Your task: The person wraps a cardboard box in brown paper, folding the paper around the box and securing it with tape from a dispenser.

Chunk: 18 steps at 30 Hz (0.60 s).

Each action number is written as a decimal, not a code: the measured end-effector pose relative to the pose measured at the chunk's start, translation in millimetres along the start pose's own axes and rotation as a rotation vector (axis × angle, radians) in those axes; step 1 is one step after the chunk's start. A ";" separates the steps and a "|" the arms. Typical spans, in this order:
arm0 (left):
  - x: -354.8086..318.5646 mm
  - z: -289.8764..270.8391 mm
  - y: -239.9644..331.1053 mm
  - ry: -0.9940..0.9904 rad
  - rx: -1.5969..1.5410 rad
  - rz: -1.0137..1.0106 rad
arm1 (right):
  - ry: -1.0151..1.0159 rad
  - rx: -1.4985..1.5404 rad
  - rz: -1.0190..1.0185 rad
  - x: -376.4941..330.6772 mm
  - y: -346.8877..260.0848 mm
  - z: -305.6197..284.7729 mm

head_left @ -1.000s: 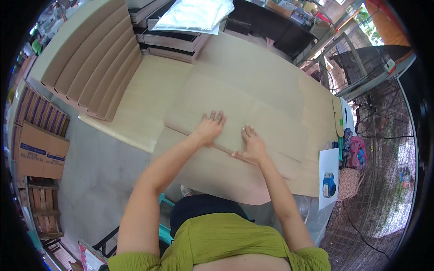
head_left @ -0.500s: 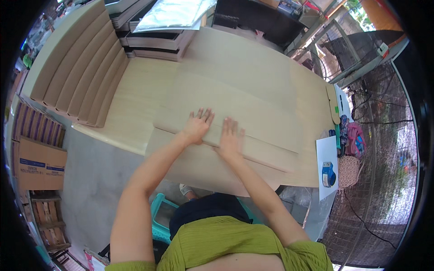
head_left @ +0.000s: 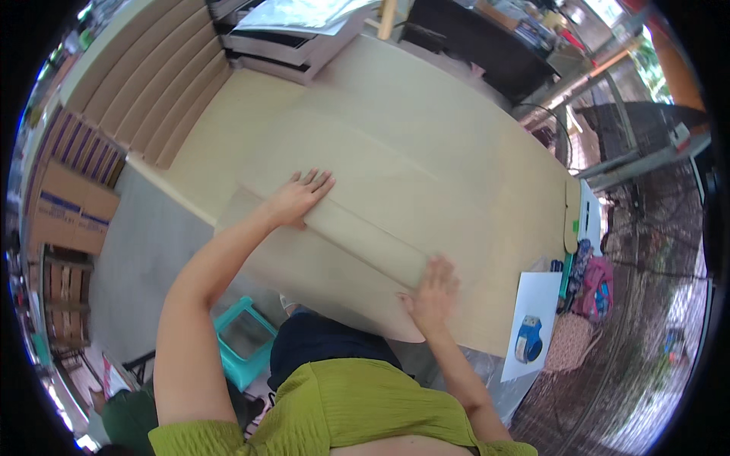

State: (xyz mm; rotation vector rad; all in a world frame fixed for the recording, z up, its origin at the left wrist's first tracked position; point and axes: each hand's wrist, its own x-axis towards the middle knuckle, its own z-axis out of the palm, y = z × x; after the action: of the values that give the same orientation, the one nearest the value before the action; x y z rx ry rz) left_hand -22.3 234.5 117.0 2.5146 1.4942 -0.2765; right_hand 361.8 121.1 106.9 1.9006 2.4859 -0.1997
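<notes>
A large, thin brown sheet, paper or board, lies over the table with creases running along its near side. Its near flap hangs past the table edge toward my body. My left hand is flat on the sheet near the crease's left end, fingers stretched out. Farther right, my right hand presses on the crease line; it is a little blurred, with fingers extended and thumb apart. Neither hand grips anything.
Stacked brown folded cartons stand at the table's far left, beside dark-and-white stacks topped by a plastic-wrapped pack. To the right lie a white sheet with a blue tape dispenser and a pink pouch. A turquoise stool stands below.
My hands have moved apart along the crease: the right slid right and nearer, the left shifted slightly left. The sheet's near flap appears to have turned with the view.
</notes>
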 end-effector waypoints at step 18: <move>4.0 -4.7 3.6 -0.027 -0.035 -0.060 | -0.492 -0.110 -0.248 107.3 19.4 -70.8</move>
State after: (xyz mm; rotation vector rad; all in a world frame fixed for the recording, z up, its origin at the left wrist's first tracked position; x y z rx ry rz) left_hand -16.9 237.4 120.7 2.4330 1.5519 -0.2906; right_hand 357.1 236.5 166.5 1.2985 2.3190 -0.4580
